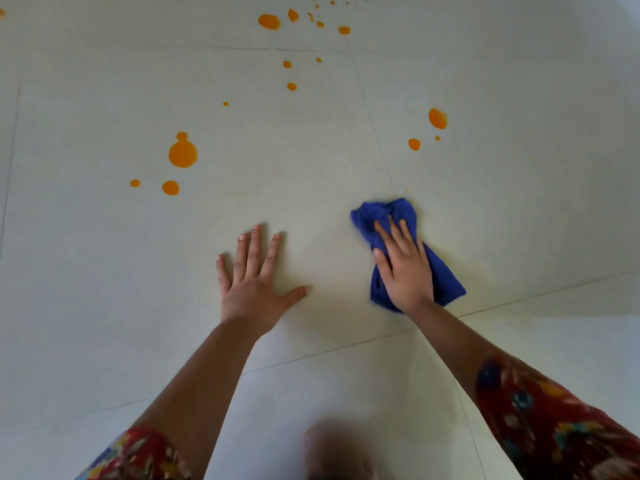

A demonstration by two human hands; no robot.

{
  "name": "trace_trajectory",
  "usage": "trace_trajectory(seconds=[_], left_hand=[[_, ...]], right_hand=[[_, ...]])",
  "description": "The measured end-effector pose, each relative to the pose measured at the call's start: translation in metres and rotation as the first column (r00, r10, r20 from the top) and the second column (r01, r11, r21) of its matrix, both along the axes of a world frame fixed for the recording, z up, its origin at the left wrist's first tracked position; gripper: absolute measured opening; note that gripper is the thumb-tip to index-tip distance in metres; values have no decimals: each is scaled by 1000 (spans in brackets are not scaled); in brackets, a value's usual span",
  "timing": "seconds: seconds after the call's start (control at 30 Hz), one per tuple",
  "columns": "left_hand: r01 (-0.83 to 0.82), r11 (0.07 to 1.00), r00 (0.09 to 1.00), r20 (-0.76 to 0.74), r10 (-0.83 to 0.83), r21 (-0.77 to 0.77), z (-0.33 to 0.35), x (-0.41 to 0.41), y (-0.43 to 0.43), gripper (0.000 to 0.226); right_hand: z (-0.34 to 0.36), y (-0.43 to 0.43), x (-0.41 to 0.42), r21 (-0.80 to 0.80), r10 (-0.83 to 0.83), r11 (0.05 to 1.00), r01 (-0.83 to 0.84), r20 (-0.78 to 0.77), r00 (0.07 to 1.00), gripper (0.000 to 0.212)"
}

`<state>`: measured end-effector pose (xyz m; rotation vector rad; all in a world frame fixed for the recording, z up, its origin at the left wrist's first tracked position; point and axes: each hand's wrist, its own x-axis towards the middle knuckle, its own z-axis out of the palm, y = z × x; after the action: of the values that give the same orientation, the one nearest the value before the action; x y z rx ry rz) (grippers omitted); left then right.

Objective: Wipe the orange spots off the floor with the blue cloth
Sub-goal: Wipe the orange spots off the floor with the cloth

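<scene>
Pale tiled floor (pixel 519 220), blue cloth (pixel 446 278) flattened beneath straight-fingered right hand (pixel 403 268), left hand (pixel 254 282) splayed alongside, orange spots (pixel 183 153) beyond both.

The right hand (pixel 405 268) presses the blue cloth (pixel 446 275) flat on the floor (pixel 519 202); orange spots (pixel 183 153) lie beyond.

Floor (pixel 519 220): large pale tiles (pixel 104 271), cream-grey, smooth with a dull sheen, filling the whole view.
Grout lines (pixel 329 350): thin and dark; one crosses the near part on a slant, rising to the right, and others run away toward the top edge.
Light: soft and even; the near tiles look whiter, the middle ones slightly warmer.
Shadows: faint, blurred at the edges.
</scene>
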<state>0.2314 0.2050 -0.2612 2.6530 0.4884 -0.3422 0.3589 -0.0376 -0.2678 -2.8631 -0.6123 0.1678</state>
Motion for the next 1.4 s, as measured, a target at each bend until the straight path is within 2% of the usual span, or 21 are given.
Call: trace_trajectory(seconds=[0.07, 0.1, 0.17, 0.23, 0.3, 0.4, 0.47, 0.53, 0.6, 0.67, 0.73, 0.8, 0.87, 0.9, 0.97, 1.07, 1.13, 1.2, 1.27, 1.33, 1.4], left_hand=[[-8, 1000, 1000, 5, 8, 5, -1, 1, 1, 103], [-10, 1000, 1000, 5, 10, 11, -2, 1, 1, 102], [-8, 1000, 1000, 7, 8, 17, -2, 0, 0, 101], [-11, 1000, 1000, 14, 11, 26, -3, -1, -1, 101], [-12, 1000, 1000, 21, 12, 27, -2, -2, -2, 102], [-19, 1000, 1000, 23, 19, 11, -2, -1, -2, 101], [-16, 1000, 1000, 24, 15, 19, -1, -2, -2, 101], [-18, 1000, 999, 31, 17, 21, -2, -2, -3, 101], [-19, 1000, 999, 31, 19, 19, -2, -2, -3, 100], [-20, 1000, 999, 50, 19, 14, -3, -2, -4, 100], [-27, 1000, 998, 61, 26, 11, -4, -2, -4, 100], [-26, 999, 998, 58, 24, 28, -4, -2, -5, 100], [-26, 999, 998, 53, 23, 42, -3, -1, -4, 101], [-26, 999, 999, 48, 24, 40, -3, -2, -4, 101], [-23, 999, 999, 42, 21, 38, -3, -1, -5, 101], [-3, 1000, 1000, 25, 2, 21, -2, -2, -2, 100], [-2, 1000, 1000, 21, 1, 17, -2, -2, -1, 100], [-4, 1000, 1000, 15, 4, 25, -2, -2, -2, 100], [-4, 1000, 1000, 6, 4, 13, -1, -1, -1, 100], [-3, 999, 1000, 28, 4, -46, 1, -2, 2, 95], [-57, 993, 992, 107, 68, -101, 3, -12, 6, 81]], right_hand=[[-1, -21, -6, 8, 101, 995, -102, 2, 995, 53], [-1, -28, 1, 12, 56, 998, -56, 15, 998, 53], [-5, -30, 27, 11, -185, 983, 185, 34, 982, 55], [-4, -14, 61, -26, -389, 921, 390, 26, 921, 52], [-2, 11, 91, -42, -432, 901, 432, 15, 902, 52], [-3, 48, 103, -60, -301, 952, 301, 4, 954, 52], [-3, 55, 85, -35, -78, 996, 77, -14, 997, 51], [2, 37, 53, -10, 209, 978, -209, -15, 978, 50], [4, 2, 36, -18, 389, 921, -389, -21, 921, 50], [4, -22, 47, -5, 348, 937, -348, -10, 937, 49], [4, -22, 70, 17, 150, 989, -150, -10, 989, 50], [5, 2, 94, -5, -37, 999, 37, 8, 999, 49], [4, 39, 106, -23, -114, 993, 115, 18, 993, 49], [3, 59, 103, -18, -77, 997, 77, 13, 997, 50], [0, 84, 82, 3, 139, 990, -139, 6, 990, 51], [3, 58, 14, -49, 519, 853, -519, -16, 855, 50], [6, 14, -7, -50, 606, 794, -606, -24, 795, 48], [6, -20, 5, -25, 507, 862, -506, 3, 862, 49], [4, -21, 31, -5, 279, 960, -279, 4, 960, 50], [5, 9, 53, -3, 90, 996, -90, 14, 996, 52], [4, 56, 61, -17, 2, 1000, -1, 22, 1000, 52]])
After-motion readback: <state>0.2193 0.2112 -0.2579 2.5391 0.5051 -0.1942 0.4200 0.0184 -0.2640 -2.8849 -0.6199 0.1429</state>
